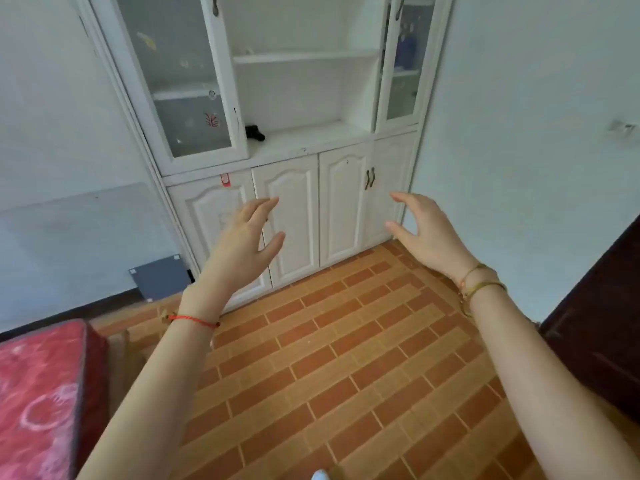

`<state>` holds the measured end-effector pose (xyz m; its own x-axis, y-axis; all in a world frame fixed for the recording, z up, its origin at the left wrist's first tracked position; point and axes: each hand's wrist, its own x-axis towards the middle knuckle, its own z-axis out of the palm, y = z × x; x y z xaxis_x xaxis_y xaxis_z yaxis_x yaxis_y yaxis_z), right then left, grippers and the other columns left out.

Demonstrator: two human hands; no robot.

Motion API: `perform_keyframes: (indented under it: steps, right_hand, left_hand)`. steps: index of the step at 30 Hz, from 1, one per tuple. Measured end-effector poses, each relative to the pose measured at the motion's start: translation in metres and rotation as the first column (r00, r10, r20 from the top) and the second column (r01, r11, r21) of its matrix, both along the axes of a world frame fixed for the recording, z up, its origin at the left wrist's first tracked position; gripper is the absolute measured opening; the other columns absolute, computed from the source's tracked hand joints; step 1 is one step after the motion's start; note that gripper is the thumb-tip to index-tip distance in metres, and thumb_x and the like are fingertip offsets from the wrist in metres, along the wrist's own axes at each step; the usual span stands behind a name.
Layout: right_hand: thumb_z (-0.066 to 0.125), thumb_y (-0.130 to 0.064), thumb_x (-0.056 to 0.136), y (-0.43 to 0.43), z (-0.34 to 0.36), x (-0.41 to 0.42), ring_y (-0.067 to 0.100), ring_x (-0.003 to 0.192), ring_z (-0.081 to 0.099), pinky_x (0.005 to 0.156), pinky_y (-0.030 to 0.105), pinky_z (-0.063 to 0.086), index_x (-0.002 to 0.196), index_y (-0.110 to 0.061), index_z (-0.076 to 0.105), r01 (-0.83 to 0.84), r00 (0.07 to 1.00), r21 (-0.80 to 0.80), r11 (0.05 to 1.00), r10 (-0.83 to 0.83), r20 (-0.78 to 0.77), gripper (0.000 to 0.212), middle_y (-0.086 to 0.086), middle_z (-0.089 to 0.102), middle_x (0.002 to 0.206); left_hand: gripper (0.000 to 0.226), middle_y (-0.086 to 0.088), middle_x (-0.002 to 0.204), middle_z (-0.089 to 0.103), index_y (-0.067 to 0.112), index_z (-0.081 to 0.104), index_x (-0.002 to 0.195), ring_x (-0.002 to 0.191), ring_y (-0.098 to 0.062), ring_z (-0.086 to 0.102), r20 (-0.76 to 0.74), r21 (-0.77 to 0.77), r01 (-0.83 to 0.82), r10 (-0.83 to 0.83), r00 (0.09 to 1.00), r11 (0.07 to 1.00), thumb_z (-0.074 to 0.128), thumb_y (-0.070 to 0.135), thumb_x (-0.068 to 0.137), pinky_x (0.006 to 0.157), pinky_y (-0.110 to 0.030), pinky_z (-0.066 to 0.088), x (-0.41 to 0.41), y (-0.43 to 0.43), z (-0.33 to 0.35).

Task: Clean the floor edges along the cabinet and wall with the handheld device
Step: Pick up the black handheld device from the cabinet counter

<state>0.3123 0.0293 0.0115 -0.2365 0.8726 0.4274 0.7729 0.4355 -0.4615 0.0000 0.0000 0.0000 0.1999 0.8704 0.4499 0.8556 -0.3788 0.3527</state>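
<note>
A white cabinet point(294, 209) with glass upper doors and panelled lower doors stands ahead, meeting the orange brick-pattern floor point(346, 358). A small black device point(255, 133) lies on the cabinet's open counter shelf, at its left end. My left hand point(242, 240) is raised in front of the lower doors, fingers spread, holding nothing. My right hand point(426, 233) is raised at the same height to the right, fingers curved apart and empty. Both hands are well below the black device. The pale wall point(519, 168) runs along the right.
A red patterned mattress point(38, 403) fills the lower left corner. A grey flat panel point(159, 278) leans at the wall left of the cabinet. Dark wooden furniture point(602, 323) stands at the right edge. A wall socket point(623, 127) sits on the right wall.
</note>
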Motion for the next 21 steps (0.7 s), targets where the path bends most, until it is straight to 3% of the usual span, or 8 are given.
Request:
perform_keyframes:
  steps: [6,15,21]
  right_hand:
    - [0.053,-0.036,0.096,0.049,-0.007,-0.009,0.013,0.138,0.033,0.11,0.025,0.022,0.145,-0.02,0.038,0.014,1.0,-0.034,0.999,-0.014,-0.004,0.053,-0.002,0.042,0.147]
    - [0.051,-0.038,0.096,0.118,-0.026,-0.018,0.011,0.136,0.034,0.111,0.029,0.028,0.145,-0.023,0.036,0.023,0.999,-0.095,0.995,-0.026,-0.026,0.054,-0.002,0.042,0.145]
    - [0.049,-0.043,0.095,0.166,-0.044,-0.015,0.008,0.137,0.033,0.112,0.028,0.027,0.145,-0.027,0.036,0.013,0.999,-0.142,0.99,-0.018,-0.031,0.054,-0.005,0.041,0.146]
  left_hand:
    - [0.058,-0.003,0.153,0.039,0.018,0.033,0.151,0.145,-0.021,0.031,0.042,-0.048,-0.021,0.023,0.999,0.999,0.05,0.035,0.098,0.119,-0.044,0.028,-0.003,0.052,-0.011]
    - [0.058,-0.001,0.154,0.037,0.02,0.031,0.152,0.145,-0.018,0.03,0.087,-0.081,0.013,-0.006,0.996,0.997,0.051,0.033,0.099,0.118,-0.033,0.025,0.001,0.124,-0.02]
    - [0.057,-0.001,0.153,0.039,0.02,0.034,0.151,0.144,-0.018,0.033,0.107,-0.125,0.001,0.013,0.994,0.992,0.052,0.032,0.099,0.119,-0.036,0.027,0.004,0.174,-0.032]
